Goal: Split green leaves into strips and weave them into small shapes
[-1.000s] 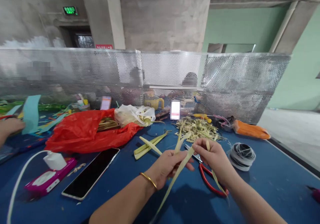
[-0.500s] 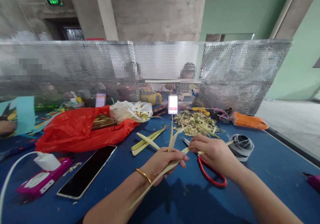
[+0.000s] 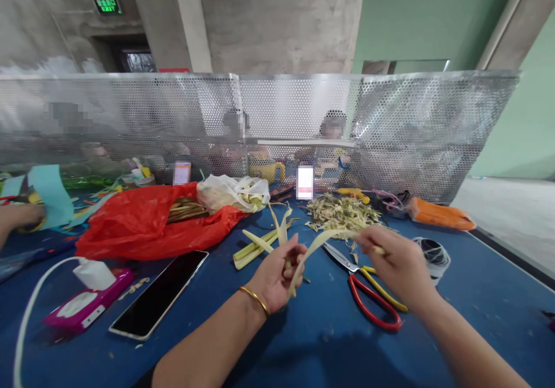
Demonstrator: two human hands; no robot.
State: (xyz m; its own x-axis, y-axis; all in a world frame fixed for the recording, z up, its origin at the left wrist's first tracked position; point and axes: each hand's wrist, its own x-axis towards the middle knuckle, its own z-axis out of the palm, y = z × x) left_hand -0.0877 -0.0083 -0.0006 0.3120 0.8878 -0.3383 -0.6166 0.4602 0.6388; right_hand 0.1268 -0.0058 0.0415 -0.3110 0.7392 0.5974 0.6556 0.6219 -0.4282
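My left hand (image 3: 274, 273) is closed around pale green palm-leaf strips (image 3: 282, 226) that stick up from its fingers. One long strip (image 3: 316, 244) arcs from that hand over to my right hand (image 3: 392, 259), which pinches its far end above the blue table (image 3: 312, 342). A gold bangle circles my left wrist. Red-handled scissors (image 3: 368, 295) lie on the table just under my right hand.
Loose leaf strips (image 3: 255, 245), a heap of leaf trimmings (image 3: 342, 211), a red plastic bag (image 3: 143, 223), a white bag (image 3: 232, 192), a dark phone (image 3: 160, 292), a pink device with white charger (image 3: 84, 301), a wire coil (image 3: 433, 252). A perforated metal screen (image 3: 390, 128) stands behind. Another person's hand (image 3: 15, 214) at far left.
My right hand has drawn the long strip up and to the right, so that it now arcs between my hands. My left hand has turned and lifted slightly.
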